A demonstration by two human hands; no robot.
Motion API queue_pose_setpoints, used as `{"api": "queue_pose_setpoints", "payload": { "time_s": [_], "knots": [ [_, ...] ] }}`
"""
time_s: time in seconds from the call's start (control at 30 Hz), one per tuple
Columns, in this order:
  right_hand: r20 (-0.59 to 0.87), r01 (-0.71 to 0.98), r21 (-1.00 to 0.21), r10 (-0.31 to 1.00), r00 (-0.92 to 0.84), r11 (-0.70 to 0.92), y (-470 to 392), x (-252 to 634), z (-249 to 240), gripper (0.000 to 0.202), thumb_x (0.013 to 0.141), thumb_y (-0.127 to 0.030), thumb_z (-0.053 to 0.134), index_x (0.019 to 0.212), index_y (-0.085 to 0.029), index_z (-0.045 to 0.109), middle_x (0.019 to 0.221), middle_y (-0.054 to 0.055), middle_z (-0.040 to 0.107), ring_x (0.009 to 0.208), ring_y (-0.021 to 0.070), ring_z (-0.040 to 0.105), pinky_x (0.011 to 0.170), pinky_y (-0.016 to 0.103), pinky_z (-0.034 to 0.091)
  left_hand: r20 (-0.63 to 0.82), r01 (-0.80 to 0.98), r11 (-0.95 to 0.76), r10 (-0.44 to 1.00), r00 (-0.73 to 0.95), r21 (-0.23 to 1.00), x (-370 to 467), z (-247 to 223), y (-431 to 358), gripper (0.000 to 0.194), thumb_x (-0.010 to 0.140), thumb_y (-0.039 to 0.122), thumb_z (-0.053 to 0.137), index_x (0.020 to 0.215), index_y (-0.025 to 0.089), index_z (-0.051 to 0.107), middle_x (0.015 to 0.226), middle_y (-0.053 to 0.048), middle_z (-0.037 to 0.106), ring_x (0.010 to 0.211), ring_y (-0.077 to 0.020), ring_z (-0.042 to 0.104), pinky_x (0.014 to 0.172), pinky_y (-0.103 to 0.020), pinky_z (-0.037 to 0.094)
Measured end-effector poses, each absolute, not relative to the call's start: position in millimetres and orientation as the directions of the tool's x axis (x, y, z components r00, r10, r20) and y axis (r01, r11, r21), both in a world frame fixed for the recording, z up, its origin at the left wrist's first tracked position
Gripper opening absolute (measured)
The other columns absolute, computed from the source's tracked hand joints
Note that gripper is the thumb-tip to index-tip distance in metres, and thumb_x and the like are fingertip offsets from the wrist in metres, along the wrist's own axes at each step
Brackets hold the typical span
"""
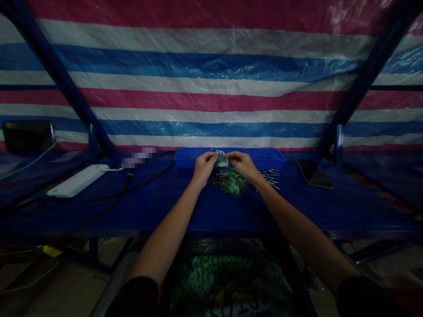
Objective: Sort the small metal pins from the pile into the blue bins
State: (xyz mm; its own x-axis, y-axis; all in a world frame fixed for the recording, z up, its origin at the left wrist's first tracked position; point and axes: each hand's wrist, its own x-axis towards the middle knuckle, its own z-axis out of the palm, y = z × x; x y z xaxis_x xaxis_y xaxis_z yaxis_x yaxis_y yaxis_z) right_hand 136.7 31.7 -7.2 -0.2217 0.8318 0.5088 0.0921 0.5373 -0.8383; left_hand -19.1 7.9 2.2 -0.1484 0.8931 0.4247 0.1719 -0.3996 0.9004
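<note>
A small clear plastic bag [222,161] with green print is held up between my hands, over the front of a blue divided tray [271,158]. My left hand [205,164] pinches the bag's left side. At its right side the fingers of my right hand [243,164] are closed on the bag; whether a small part is also between them I cannot make out. Just below lies a heap of similar green-printed bags [235,184]. Small brownish metal parts [219,178] lie left of the heap, and thin long metal pins or screws [271,177] are scattered right of it.
A dark phone [314,173] lies on the blue table [158,211] at the right. To the left are a white power strip [79,180] and black cables [148,179]. Another dark screen [29,135] leans at far left. Striped plastic sheeting [211,79] hangs behind slanted blue posts [360,83].
</note>
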Motion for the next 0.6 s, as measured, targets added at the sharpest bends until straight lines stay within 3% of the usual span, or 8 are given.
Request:
{"api": "queue_pose_setpoints", "payload": {
  "time_s": [0.1,0.2,0.33,0.5,0.6],
  "knots": [
    [0.389,-0.073,-0.921,0.905,-0.172,0.382,28.1,134.4,-4.5,0.011,0.062,-0.015,0.054,0.072,-0.016,0.058,0.067,-0.001,0.058,0.062,0.0115,0.053,0.066,0.028,0.042,0.528,0.219,-0.497,0.84,-0.122,0.84,-19.4,-0.6,10.5,0.018,0.075,0.028,0.057,0.083,0.013,0.065,0.073,-0.003,0.062,0.066,-0.0128,0.053,0.059,-0.022,0.039],
    [0.35,-0.164,-0.93,0.929,-0.12,0.33,23.2,132.6,-1.5,0.019,0.061,-0.02,0.061,0.077,-0.019,0.05,0.058,-0.005,0.055,0.056,0.0107,0.051,0.06,0.026,0.041,0.568,0.248,-0.53,0.816,-0.111,0.811,-20.0,-2.5,11.9,0.019,0.076,0.028,0.057,0.085,0.013,0.065,0.077,-0.004,0.063,0.07,-0.0136,0.055,0.063,-0.023,0.04],
    [0.312,-0.11,-0.948,0.939,-0.142,0.299,20.1,132.9,0.1,0.027,0.064,-0.026,0.063,0.087,-0.018,0.051,0.058,-0.004,0.056,0.054,0.0111,0.051,0.056,0.025,0.04,0.571,0.267,-0.531,0.815,-0.1,0.804,-19.7,-2.2,10.9,0.02,0.078,0.028,0.055,0.087,0.013,0.065,0.079,-0.004,0.064,0.072,-0.0139,0.056,0.067,-0.024,0.042],
    [0.322,0.032,-0.944,0.936,-0.139,0.329,22.6,136.5,-1.2,0.018,0.064,-0.032,0.063,0.069,-0.015,0.059,0.056,-0.003,0.054,0.05,0.0088,0.045,0.05,0.024,0.034,0.568,0.294,-0.524,0.819,-0.085,0.799,-18.3,1.9,6.9,0.019,0.078,0.027,0.054,0.087,0.014,0.065,0.083,-0.004,0.065,0.076,-0.0145,0.057,0.071,-0.024,0.042],
    [0.337,0.053,-0.939,0.939,-0.072,0.341,22.1,137.2,-0.6,0.02,0.064,-0.035,0.063,0.069,-0.016,0.06,0.052,-0.004,0.051,0.047,0.0084,0.042,0.046,0.023,0.032,0.59,0.354,-0.536,0.806,-0.055,0.766,-19.1,3.0,6.4,0.019,0.078,0.026,0.055,0.088,0.015,0.066,0.083,-0.004,0.065,0.075,-0.0147,0.056,0.071,-0.025,0.041]
  ]
}}
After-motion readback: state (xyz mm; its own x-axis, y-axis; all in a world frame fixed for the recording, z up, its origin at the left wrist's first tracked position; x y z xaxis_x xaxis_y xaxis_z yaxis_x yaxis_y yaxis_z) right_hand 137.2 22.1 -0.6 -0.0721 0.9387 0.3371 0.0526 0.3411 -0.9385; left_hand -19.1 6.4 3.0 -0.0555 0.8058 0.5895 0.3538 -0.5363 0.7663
